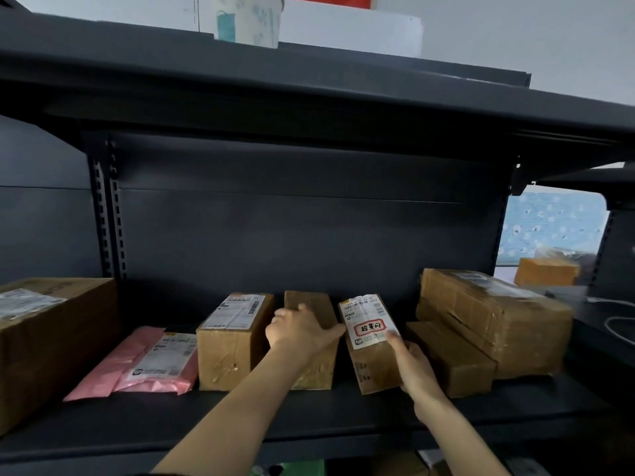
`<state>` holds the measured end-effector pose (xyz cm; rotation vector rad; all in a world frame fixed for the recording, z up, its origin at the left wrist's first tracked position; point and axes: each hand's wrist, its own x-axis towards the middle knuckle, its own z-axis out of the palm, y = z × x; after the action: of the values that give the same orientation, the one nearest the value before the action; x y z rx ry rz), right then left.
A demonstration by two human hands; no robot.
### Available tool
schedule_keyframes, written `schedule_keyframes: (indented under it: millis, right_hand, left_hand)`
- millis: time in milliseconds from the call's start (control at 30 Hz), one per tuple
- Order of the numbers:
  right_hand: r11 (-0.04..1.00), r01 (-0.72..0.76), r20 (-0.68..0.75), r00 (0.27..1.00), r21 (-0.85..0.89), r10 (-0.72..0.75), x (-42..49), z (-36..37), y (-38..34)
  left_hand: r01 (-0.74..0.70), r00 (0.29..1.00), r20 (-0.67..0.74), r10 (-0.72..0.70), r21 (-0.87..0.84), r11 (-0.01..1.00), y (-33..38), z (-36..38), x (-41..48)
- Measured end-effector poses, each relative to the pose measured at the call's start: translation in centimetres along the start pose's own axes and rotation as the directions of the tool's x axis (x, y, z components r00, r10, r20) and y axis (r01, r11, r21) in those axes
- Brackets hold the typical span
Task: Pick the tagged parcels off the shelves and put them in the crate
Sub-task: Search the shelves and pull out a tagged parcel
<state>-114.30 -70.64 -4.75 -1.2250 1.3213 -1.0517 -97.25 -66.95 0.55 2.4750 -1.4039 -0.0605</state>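
A small cardboard parcel with a red-bordered tag point(369, 334) stands tilted on the dark shelf point(240, 420). My right hand point(414, 367) grips its right side, thumb on the label. My left hand point(299, 329) lies over the top of a plain cardboard parcel point(314, 367) just left of it, fingers wrapped over the far edge, thumb reaching towards the tagged parcel. Further left stands a labelled parcel point(232, 341). No crate is in view.
A pink mailer bag point(144, 365) lies left of the parcels, and a large carton point(48, 334) sits at the far left. Stacked taped cartons point(488, 321) fill the right end. The upper shelf point(309, 91) overhangs close above.
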Motion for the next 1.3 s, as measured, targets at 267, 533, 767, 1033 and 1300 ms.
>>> schedule_keyframes:
  millis: [267,533,767,1033,1300]
  right_hand:
    - [0.995,-0.037,0.004,0.999,0.094,0.037,0.0,-1.6,0.5]
    - [0.978,-0.009,0.006,1.000,0.208,0.008,0.0,-1.9,0.2]
    - [0.976,-0.007,0.007,1.000,0.219,0.005,-0.2,-1.2,0.8]
    - [0.973,-0.027,-0.004,1.000,0.231,0.029,-0.3,-0.7,0.9]
    - [0.981,-0.012,0.002,1.000,0.195,0.012,-0.4,1.1,1.2]
  left_hand:
    - [-0.130,0.989,-0.138,0.060,-0.579,0.805,-3.5,0.2,-0.8]
    - [0.200,0.972,0.202,0.119,-0.979,0.029,-5.2,3.7,-2.6]
    - [0.212,0.966,0.223,0.134,-0.973,0.088,-5.6,4.4,-2.7]
    - [0.190,0.974,0.199,0.107,-0.978,0.089,-6.0,4.8,-2.3]
    - [0.173,0.980,0.186,0.076,-0.974,0.146,-7.3,4.7,-1.8]
